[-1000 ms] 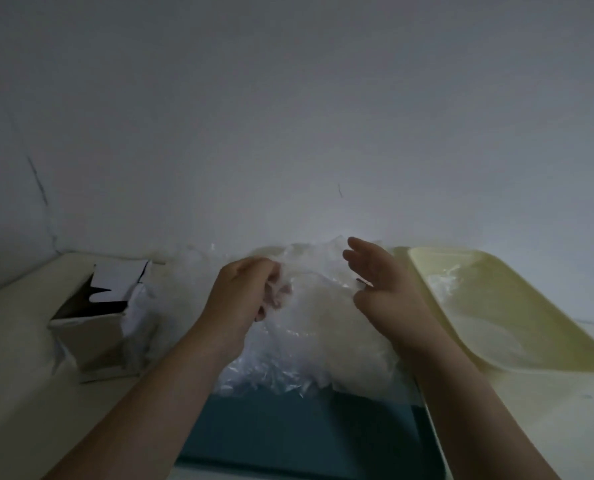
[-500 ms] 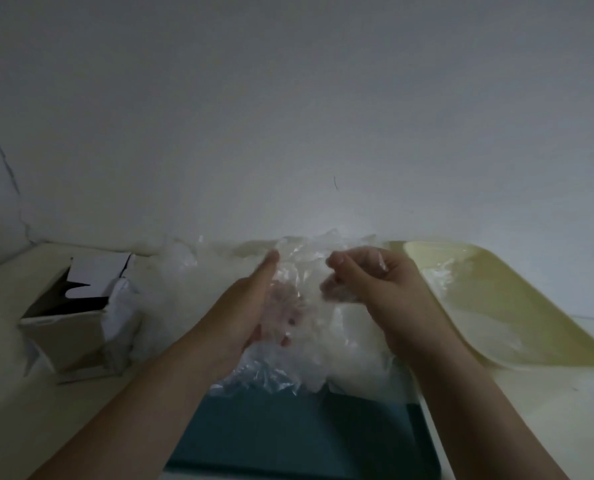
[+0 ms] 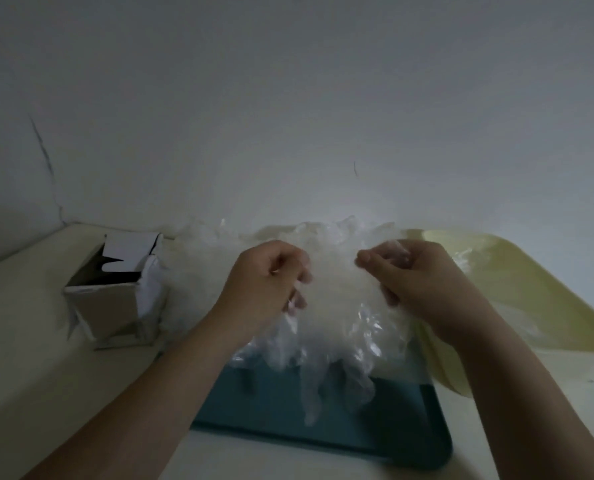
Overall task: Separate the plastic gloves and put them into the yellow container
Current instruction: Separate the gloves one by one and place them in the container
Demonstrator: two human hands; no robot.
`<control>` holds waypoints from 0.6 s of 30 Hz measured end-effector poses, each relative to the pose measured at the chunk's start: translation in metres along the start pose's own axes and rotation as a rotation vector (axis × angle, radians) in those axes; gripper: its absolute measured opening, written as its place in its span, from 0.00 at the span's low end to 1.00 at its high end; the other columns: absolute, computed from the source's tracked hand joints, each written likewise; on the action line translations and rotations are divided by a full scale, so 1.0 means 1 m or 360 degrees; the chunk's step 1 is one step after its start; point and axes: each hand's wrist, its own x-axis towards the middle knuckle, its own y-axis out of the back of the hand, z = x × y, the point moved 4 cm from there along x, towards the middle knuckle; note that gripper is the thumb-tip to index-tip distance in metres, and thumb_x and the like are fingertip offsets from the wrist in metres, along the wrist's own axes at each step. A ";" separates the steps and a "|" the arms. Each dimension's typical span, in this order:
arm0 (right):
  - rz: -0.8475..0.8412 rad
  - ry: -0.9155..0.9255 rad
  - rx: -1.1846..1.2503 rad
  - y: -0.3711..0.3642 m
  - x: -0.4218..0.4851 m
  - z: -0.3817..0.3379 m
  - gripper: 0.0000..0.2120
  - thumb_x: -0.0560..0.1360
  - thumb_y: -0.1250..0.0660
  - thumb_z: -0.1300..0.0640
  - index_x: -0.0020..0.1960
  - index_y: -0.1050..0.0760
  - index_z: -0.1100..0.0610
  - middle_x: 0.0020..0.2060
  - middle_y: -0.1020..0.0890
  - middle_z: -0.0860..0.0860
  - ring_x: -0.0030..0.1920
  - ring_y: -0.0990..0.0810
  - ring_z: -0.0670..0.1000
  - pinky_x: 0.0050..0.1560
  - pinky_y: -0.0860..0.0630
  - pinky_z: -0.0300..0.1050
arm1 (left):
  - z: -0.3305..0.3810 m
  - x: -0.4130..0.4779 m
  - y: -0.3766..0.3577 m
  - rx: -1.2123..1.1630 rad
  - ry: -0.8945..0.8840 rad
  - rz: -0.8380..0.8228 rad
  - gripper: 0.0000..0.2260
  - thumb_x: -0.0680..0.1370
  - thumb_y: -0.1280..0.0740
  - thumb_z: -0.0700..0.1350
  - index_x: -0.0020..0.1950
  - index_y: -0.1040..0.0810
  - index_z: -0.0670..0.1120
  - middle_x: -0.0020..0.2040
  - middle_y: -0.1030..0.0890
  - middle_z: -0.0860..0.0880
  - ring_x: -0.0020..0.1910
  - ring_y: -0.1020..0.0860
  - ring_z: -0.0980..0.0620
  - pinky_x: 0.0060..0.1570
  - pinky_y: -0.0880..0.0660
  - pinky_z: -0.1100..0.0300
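**Uncovered to the frame's edge**

The left hand [image 3: 267,278] and right hand [image 3: 416,275] are bare, wrists included. The left forearm [image 3: 150,393] and right forearm [image 3: 517,393] run uncovered to the lower corners of the frame. Dim light blurs the fingernails.

One each: glove heap [image 3: 333,306], yellow container [image 3: 530,282], tray [image 3: 375,424], box [image 3: 105,310]; two hands [image 3: 267,278] [image 3: 420,275].

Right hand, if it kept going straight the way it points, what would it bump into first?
Probably the bunch of plastic gloves that the right hand pinches. It points toward the left hand, which looks next in line, though depth is unclear.
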 end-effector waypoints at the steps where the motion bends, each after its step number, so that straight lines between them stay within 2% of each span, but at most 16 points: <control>1: -0.0156 0.0011 -0.0099 0.001 -0.002 -0.003 0.11 0.80 0.30 0.47 0.44 0.16 0.53 0.26 0.19 0.51 0.25 0.26 0.45 0.32 0.27 0.41 | -0.002 -0.003 -0.007 0.0306 -0.0165 -0.0093 0.05 0.83 0.32 0.46 0.55 0.17 0.52 0.52 0.15 0.56 0.39 0.15 0.54 0.40 0.20 0.59; 3: -0.0463 0.0005 -0.0323 0.000 -0.005 -0.005 0.10 0.80 0.30 0.48 0.43 0.16 0.51 0.31 0.16 0.51 0.28 0.22 0.47 0.33 0.22 0.43 | -0.010 -0.006 -0.028 0.1028 -0.0416 -0.0390 0.14 0.82 0.32 0.46 0.67 0.20 0.56 0.68 0.22 0.61 0.55 0.18 0.57 0.55 0.21 0.60; 4: -0.0583 0.0009 -0.0444 -0.002 -0.008 -0.003 0.09 0.80 0.30 0.48 0.43 0.16 0.51 0.33 0.15 0.50 0.29 0.19 0.48 0.36 0.18 0.45 | -0.016 -0.008 -0.038 0.1270 -0.0441 -0.0515 0.17 0.81 0.33 0.46 0.70 0.23 0.55 0.73 0.26 0.60 0.58 0.21 0.55 0.58 0.23 0.60; 5: -0.0677 0.0024 -0.0558 -0.006 -0.008 -0.003 0.09 0.80 0.30 0.49 0.44 0.16 0.50 0.35 0.14 0.49 0.32 0.16 0.49 0.40 0.16 0.48 | -0.019 -0.009 -0.041 0.1406 -0.0424 -0.0567 0.17 0.81 0.33 0.46 0.70 0.24 0.54 0.73 0.27 0.57 0.55 0.22 0.52 0.54 0.25 0.60; 7: -0.0788 0.0018 -0.0726 -0.012 -0.009 0.004 0.08 0.80 0.31 0.49 0.45 0.16 0.50 0.36 0.13 0.48 0.35 0.15 0.49 0.46 0.15 0.50 | -0.026 -0.011 -0.047 0.1548 -0.0399 -0.0567 0.15 0.80 0.34 0.47 0.67 0.23 0.54 0.64 0.23 0.52 0.47 0.26 0.51 0.47 0.30 0.59; 8: -0.0818 0.0019 -0.0793 -0.015 -0.009 0.006 0.09 0.81 0.31 0.49 0.45 0.16 0.50 0.36 0.13 0.47 0.35 0.15 0.48 0.48 0.16 0.50 | -0.029 -0.011 -0.047 0.1576 -0.0393 -0.0559 0.15 0.80 0.34 0.47 0.67 0.23 0.54 0.61 0.23 0.52 0.48 0.25 0.50 0.47 0.30 0.58; 10: -0.0850 0.0019 -0.0872 -0.017 -0.009 0.009 0.10 0.81 0.32 0.48 0.45 0.16 0.50 0.37 0.13 0.46 0.37 0.15 0.45 0.51 0.17 0.49 | -0.033 -0.008 -0.043 0.1499 -0.0367 -0.0516 0.16 0.80 0.34 0.44 0.66 0.19 0.54 0.58 0.21 0.54 0.52 0.22 0.50 0.50 0.27 0.58; 13: -0.0886 0.0019 -0.0888 -0.017 -0.007 0.012 0.11 0.80 0.32 0.46 0.45 0.16 0.51 0.38 0.13 0.46 0.39 0.15 0.47 0.53 0.18 0.54 | -0.026 -0.001 -0.028 0.1192 -0.0356 -0.0330 0.07 0.81 0.33 0.45 0.54 0.15 0.53 0.48 0.19 0.56 0.46 0.20 0.52 0.48 0.23 0.59; 15: -0.0902 0.0081 -0.0887 -0.016 -0.007 0.012 0.12 0.79 0.31 0.46 0.45 0.16 0.53 0.39 0.13 0.47 0.40 0.15 0.48 0.53 0.18 0.56 | -0.016 0.002 -0.016 0.0909 -0.0275 -0.0190 0.09 0.83 0.35 0.48 0.56 0.15 0.53 0.49 0.17 0.59 0.45 0.19 0.60 0.50 0.22 0.63; 16: -0.0894 0.0112 -0.0850 -0.014 -0.007 0.011 0.11 0.79 0.31 0.46 0.44 0.16 0.52 0.39 0.13 0.47 0.41 0.15 0.48 0.53 0.18 0.56 | -0.012 0.003 -0.010 0.0753 -0.0212 -0.0119 0.09 0.84 0.35 0.46 0.58 0.15 0.53 0.48 0.16 0.59 0.43 0.19 0.61 0.48 0.21 0.65; 18: -0.0850 0.0169 -0.0649 -0.008 -0.007 0.008 0.10 0.79 0.29 0.48 0.41 0.17 0.50 0.39 0.13 0.47 0.41 0.15 0.48 0.52 0.18 0.53 | -0.006 0.007 0.000 0.0341 -0.0017 -0.0003 0.11 0.84 0.38 0.42 0.55 0.16 0.52 0.41 0.15 0.53 0.33 0.20 0.58 0.38 0.22 0.65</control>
